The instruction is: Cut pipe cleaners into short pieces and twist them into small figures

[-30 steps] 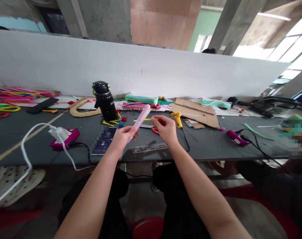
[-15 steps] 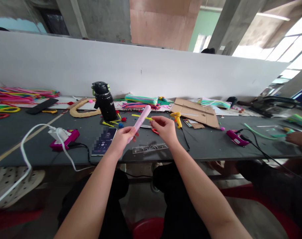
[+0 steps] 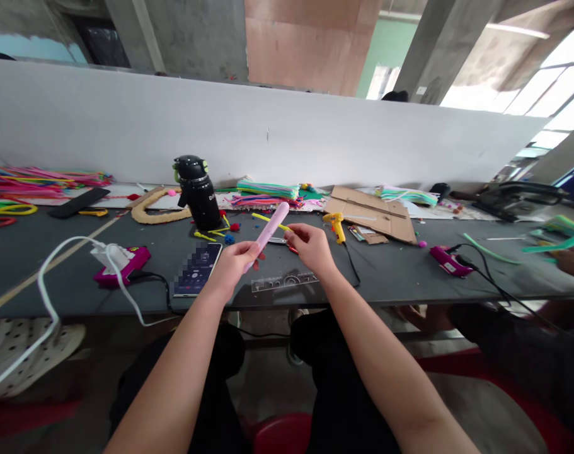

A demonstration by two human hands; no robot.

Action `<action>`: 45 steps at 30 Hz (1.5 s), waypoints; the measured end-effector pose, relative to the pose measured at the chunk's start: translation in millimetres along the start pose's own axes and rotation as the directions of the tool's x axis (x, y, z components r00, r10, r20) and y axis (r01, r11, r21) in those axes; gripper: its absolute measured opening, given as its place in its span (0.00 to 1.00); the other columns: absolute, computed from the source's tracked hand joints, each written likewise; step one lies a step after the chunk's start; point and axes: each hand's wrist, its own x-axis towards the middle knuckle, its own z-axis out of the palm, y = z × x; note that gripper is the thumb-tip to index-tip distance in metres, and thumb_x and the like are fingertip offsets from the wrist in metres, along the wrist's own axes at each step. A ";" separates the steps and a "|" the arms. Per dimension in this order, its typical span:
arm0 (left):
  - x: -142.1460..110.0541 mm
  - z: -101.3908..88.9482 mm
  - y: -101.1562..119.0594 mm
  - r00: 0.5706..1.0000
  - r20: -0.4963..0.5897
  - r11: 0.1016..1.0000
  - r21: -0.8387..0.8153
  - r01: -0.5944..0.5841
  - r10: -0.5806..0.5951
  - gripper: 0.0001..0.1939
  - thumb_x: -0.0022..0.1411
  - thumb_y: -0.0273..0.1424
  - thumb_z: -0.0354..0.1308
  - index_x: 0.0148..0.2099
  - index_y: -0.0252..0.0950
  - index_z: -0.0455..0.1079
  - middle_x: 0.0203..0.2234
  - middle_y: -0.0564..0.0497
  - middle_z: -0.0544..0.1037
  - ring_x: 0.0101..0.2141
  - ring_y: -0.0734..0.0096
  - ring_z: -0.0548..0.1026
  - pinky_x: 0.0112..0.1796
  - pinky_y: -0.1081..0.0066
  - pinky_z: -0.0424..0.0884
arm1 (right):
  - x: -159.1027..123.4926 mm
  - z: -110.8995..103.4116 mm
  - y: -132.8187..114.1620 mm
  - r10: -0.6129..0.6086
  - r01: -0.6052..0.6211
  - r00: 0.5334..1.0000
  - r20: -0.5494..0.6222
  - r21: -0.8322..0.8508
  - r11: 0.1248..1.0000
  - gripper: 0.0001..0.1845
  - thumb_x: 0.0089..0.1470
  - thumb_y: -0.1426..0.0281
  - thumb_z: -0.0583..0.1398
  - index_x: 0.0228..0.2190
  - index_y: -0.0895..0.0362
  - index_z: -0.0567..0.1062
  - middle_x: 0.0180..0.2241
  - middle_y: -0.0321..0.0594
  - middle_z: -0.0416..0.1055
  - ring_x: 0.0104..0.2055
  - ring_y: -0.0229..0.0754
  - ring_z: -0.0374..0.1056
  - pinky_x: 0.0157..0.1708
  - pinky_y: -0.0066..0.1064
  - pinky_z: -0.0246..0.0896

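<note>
From the head view, I see the left hand (image 3: 234, 261) wrapped around a slim pink wand (image 3: 273, 228), tilted above the grey table (image 3: 393, 277). The right hand (image 3: 310, 247) pinches a yellow stem (image 3: 260, 217) that crosses the wand; whether they touch, I can't tell. A clear ruler (image 3: 285, 282) lies nearer the table's edge.

One left hand (image 3: 237, 261) and one right hand (image 3: 310, 247), at the frame's centre, hold one pink stick (image 3: 273, 224) and one yellow stem (image 3: 261, 217). Nearby are one black bottle (image 3: 199, 203), one phone (image 3: 204, 271), one clear ruler (image 3: 284, 282) and one glue gun (image 3: 336, 228). Two purple power boxes (image 3: 450, 267) lie left and right of these. At the left edge lies one pile of coloured stems (image 3: 41, 182) (too tangled to count).
</note>
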 end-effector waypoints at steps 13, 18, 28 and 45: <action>-0.7 0.7 1.5 1.000 -0.011 1.000 0.008 0.001 -0.001 0.19 0.54 0.46 0.67 0.36 0.33 0.78 0.29 0.48 0.79 0.25 0.73 0.69 0.33 0.69 0.62 | -4.9 3.6 -13.0 0.046 -0.046 0.999 0.004 0.054 0.997 0.19 0.47 0.55 0.67 0.31 0.59 0.77 0.25 0.41 0.76 0.26 0.38 0.70 0.29 0.31 0.66; -1.4 1.4 2.6 1.000 -0.012 1.000 -0.003 0.003 -0.003 0.21 0.52 0.46 0.68 0.38 0.32 0.78 0.29 0.47 0.79 0.26 0.72 0.68 0.34 0.68 0.63 | -7.2 4.5 -19.7 0.087 -0.084 0.996 -0.015 0.125 0.989 0.19 0.44 0.56 0.69 0.30 0.59 0.77 0.24 0.40 0.76 0.25 0.37 0.69 0.28 0.31 0.66; 2.8 -0.2 -3.5 1.000 -0.014 0.999 0.030 -0.013 0.013 0.21 0.54 0.46 0.67 0.40 0.32 0.78 0.30 0.47 0.79 0.26 0.71 0.69 0.35 0.67 0.63 | -7.4 4.2 -21.6 0.196 -0.189 0.981 -0.004 0.235 0.953 0.18 0.40 0.59 0.72 0.29 0.60 0.78 0.24 0.40 0.76 0.25 0.36 0.69 0.29 0.30 0.68; 2.3 1.5 -0.2 0.996 -0.040 0.991 0.115 -0.074 0.079 0.15 0.54 0.42 0.64 0.34 0.34 0.77 0.25 0.51 0.76 0.25 0.71 0.68 0.32 0.68 0.63 | -9.7 4.7 -24.7 0.201 -0.207 0.978 0.048 0.285 0.936 0.18 0.40 0.59 0.73 0.27 0.59 0.79 0.24 0.40 0.76 0.25 0.37 0.70 0.30 0.31 0.69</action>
